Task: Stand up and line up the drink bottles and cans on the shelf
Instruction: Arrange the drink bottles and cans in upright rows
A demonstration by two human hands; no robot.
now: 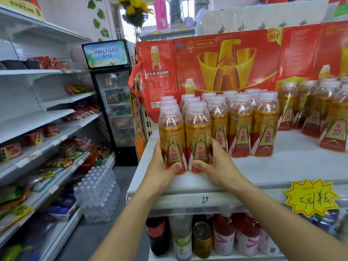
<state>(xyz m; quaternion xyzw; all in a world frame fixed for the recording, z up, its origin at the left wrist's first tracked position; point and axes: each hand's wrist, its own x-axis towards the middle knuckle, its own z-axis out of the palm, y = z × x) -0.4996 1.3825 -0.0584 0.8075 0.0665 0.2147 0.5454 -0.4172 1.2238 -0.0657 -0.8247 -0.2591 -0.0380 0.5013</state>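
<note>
Flanking hands (190, 166), red cartons (226, 59) behind

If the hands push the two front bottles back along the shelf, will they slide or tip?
The left front bottle probably slides: the left hand grips it low. Tall and narrow, it may tip if pushed higher. It looks full, so fairly heavy; its glossy label could slip.

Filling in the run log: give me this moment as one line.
left hand: grips front-left bottle | right hand: grips bottle beside it | both upright on shelf | step: aligning front pair
</note>
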